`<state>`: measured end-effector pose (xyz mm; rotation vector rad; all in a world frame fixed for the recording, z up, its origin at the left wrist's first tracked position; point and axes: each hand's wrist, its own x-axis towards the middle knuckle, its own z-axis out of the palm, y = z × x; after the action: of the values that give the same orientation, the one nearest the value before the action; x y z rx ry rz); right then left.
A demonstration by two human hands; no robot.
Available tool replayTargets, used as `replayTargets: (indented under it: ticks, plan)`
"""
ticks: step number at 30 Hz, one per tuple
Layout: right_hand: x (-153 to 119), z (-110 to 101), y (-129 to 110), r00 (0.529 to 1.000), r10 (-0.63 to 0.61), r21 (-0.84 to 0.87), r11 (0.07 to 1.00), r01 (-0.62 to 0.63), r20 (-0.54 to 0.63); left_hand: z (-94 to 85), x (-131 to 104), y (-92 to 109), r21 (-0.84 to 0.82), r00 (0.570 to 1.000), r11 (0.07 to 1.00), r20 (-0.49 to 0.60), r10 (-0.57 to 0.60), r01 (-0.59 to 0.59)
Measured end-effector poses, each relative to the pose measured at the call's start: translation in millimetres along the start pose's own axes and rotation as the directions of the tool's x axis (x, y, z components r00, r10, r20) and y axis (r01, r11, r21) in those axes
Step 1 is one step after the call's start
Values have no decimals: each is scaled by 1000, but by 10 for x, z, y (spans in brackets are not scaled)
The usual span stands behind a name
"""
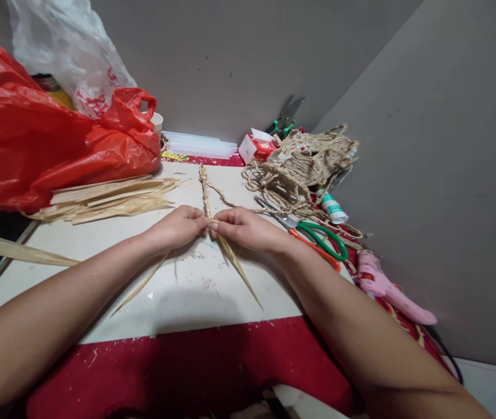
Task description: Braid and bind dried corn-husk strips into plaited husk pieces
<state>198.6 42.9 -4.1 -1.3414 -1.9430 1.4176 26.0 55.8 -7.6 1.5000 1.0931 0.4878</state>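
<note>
Both hands meet at the middle of the white board (173, 302), pinching the near end of a braid of dry straw-coloured husk strips (205, 195). My left hand (182, 227) is closed at the braid's left side, its fingertips against the strands. Opposite it, my right hand (241, 228) is closed too, thumb and forefinger gripping the strands. A loose husk strip (241, 272) hangs from under my right fingers toward me, and a thinner one (141, 291) trails out below my left hand. The braid's far end lies away from me, with a thin twisted cord (221, 195) running off it to the right.
Loose husk strips (112, 198) lie at left beside a red plastic bag (56, 139). Scissors with green and orange handles (317, 238) rest by my right forearm. Beyond them are a braided cord heap (313, 160) and a pink glue gun (391, 288). Clear sticks (199, 145) lie at back.
</note>
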Motion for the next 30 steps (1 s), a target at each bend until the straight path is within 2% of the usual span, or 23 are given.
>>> replayTargets:
  ticks: [3, 7, 10, 16, 21, 25, 30]
  plan:
    - [-10, 9, -43, 998, -33, -132, 991, 27, -44, -2, -17, 39, -174, 986, 973, 102, -133, 149]
    - [-24, 28, -83, 997, -56, -228, 973, 41, -62, -22, -31, 61, -256, 970, 946, 188, -153, 199]
    - [-29, 55, -87, 994, -71, -278, 959, 46, -80, -20, -33, 49, -237, 978, 956, 161, -134, 170]
    - [-51, 68, -113, 989, -111, -407, 911, 64, -93, 37, -32, -7, -181, 994, 977, 36, -106, 111]
    - [-77, 2, -138, 988, -114, -478, 877, 53, -100, 55, -35, -28, -134, 998, 989, 6, -58, 59]
    - [-74, 9, -164, 986, -95, -426, 904, 30, -134, 60, -41, -25, -131, 999, 991, -19, -44, 42]
    - [-81, 139, -177, 976, 14, -288, 955, -78, -215, 87, -29, -57, -163, 998, 986, -50, -36, 27]
